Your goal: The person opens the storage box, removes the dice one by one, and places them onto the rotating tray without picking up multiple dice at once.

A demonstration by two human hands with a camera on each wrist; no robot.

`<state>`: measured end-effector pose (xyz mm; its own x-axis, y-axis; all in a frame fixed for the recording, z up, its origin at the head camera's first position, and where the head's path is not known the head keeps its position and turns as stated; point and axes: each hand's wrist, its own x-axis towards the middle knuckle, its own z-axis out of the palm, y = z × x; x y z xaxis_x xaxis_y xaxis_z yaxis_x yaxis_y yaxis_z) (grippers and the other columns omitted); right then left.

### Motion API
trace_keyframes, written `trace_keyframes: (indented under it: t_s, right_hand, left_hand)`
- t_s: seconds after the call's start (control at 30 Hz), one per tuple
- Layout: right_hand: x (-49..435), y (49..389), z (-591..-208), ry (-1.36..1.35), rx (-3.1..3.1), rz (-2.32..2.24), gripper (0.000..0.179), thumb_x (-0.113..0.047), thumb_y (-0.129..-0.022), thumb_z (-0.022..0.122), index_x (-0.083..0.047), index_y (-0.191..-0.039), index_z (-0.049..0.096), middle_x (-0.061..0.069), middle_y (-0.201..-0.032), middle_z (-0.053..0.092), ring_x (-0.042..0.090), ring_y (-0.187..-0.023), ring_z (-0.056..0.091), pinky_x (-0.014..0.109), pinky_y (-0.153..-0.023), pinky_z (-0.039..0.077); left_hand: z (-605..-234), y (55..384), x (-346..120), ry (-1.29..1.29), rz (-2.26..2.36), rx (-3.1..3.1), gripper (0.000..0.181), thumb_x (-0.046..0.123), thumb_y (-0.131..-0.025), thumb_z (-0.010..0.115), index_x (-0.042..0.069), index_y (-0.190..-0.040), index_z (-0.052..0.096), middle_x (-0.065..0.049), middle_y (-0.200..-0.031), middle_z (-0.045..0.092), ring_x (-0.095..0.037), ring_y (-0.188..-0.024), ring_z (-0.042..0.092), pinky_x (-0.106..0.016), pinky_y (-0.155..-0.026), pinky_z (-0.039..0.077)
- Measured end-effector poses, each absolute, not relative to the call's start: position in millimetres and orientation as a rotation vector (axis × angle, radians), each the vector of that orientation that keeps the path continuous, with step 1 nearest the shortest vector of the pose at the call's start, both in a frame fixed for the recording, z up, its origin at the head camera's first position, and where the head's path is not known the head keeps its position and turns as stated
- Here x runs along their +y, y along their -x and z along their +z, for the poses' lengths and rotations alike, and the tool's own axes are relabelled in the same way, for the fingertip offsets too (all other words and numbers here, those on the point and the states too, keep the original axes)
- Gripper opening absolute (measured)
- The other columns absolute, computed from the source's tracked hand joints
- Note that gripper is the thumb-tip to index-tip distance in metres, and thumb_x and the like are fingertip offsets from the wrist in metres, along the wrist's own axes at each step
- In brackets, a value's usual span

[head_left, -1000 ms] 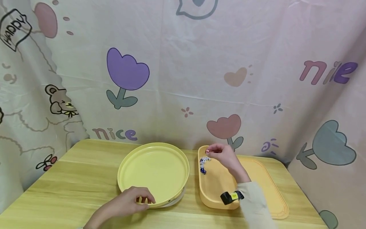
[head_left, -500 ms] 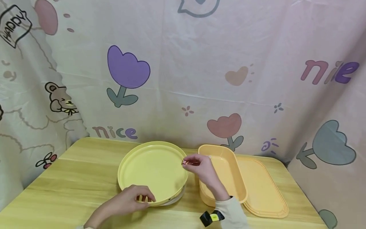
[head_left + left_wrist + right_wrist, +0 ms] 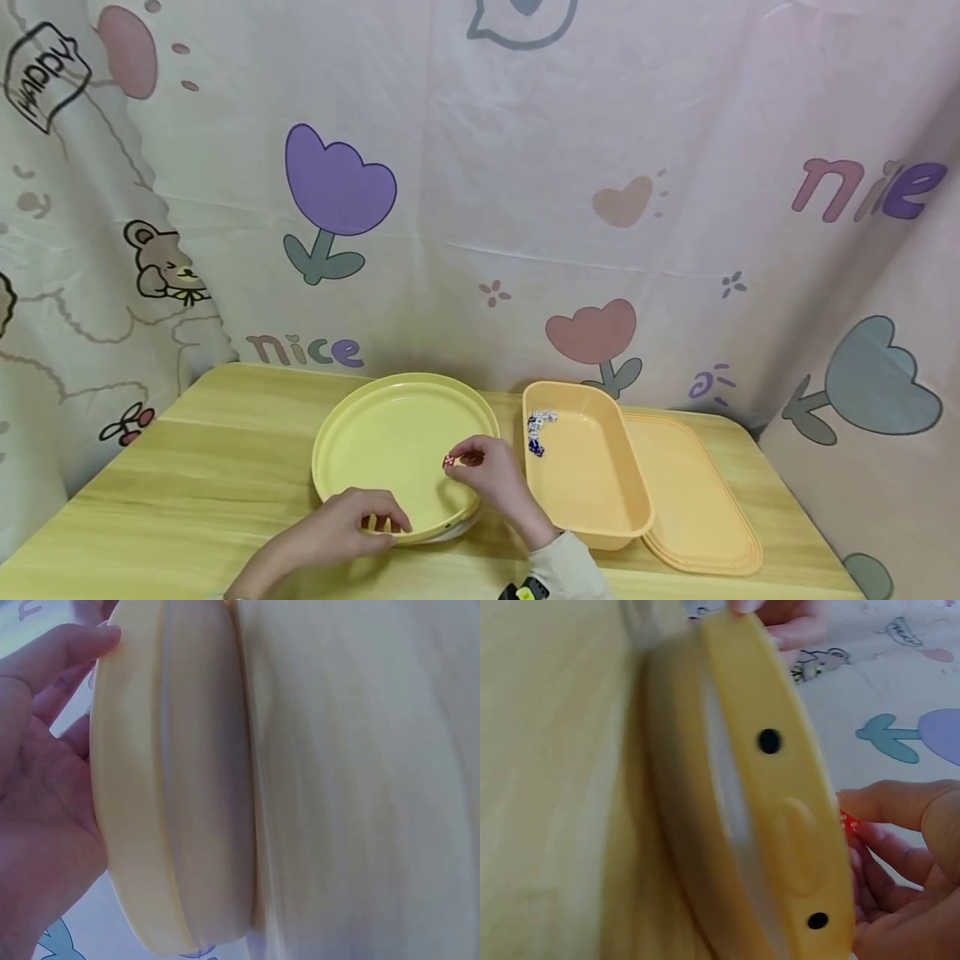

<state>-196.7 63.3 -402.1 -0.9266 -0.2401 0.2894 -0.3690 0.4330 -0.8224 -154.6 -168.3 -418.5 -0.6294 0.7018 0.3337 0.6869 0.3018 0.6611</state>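
My right hand [image 3: 495,479] pinches a red die with white dots [image 3: 448,461] between thumb and fingertips, over the right part of a round yellow tray [image 3: 405,433]. In the right wrist view the red die [image 3: 847,821] shows just past the tray's rim, partly hidden by the fingers. My left hand [image 3: 348,521] grips the tray's near rim, thumb outside and fingers curled over the inside. The left wrist view shows that thumb [image 3: 109,636] against the tray's outer wall [image 3: 135,787].
Right of the tray stands an orange rectangular box [image 3: 592,475], with several white and blue dice [image 3: 536,429] along its left inner side. Its flat orange lid [image 3: 697,500] lies beside it on the wooden table [image 3: 172,467]. A printed curtain [image 3: 465,167] hangs behind.
My right hand has carried the red die left and toward me, from over the box to over the round tray. The left hand stays on the rim.
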Motion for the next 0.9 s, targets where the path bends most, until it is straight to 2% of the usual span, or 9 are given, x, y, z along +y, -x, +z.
trace_keyframes:
  t_s: [0.33, 0.6, 0.9]
  right_hand:
    - [61.1, 196.9, -405.0, -0.527, -2.551, 1.412, 0.014, -0.006, -0.069, 0.076, -0.007, -0.078, 0.066, -0.002, -0.072, 0.06, 0.008, -0.065, 0.051, 0.021, -0.059, 0.043]
    - [62.0, 198.7, -408.5, -0.532, -2.537, 1.439, 0.023, -0.002, -0.071, 0.073, 0.003, -0.092, 0.066, 0.012, -0.085, 0.063, 0.02, -0.075, 0.058, 0.025, -0.067, 0.048]
    - [62.5, 199.8, -408.2, -0.548, -2.527, 1.47, 0.022, -0.001, -0.072, 0.071, 0.003, -0.093, 0.066, 0.013, -0.087, 0.063, 0.019, -0.076, 0.057, 0.025, -0.068, 0.048]
  left_hand:
    - [-416.4, 154.3, -166.9, -1.349, 1.259, 2.524, 0.021, 0.006, -0.08, 0.063, 0.022, -0.094, 0.065, 0.016, -0.084, 0.058, 0.001, -0.073, 0.05, -0.019, -0.058, 0.042]
    - [-415.7, 154.6, -166.6, -1.336, 1.272, 2.499, 0.02, 0.005, -0.081, 0.063, 0.02, -0.094, 0.065, 0.015, -0.085, 0.058, 0.001, -0.073, 0.05, -0.02, -0.058, 0.042]
    - [-416.5, 154.6, -166.8, -1.337, 1.268, 2.509, 0.02, 0.006, -0.081, 0.063, 0.021, -0.094, 0.065, 0.014, -0.084, 0.058, 0.001, -0.073, 0.05, -0.019, -0.058, 0.042]
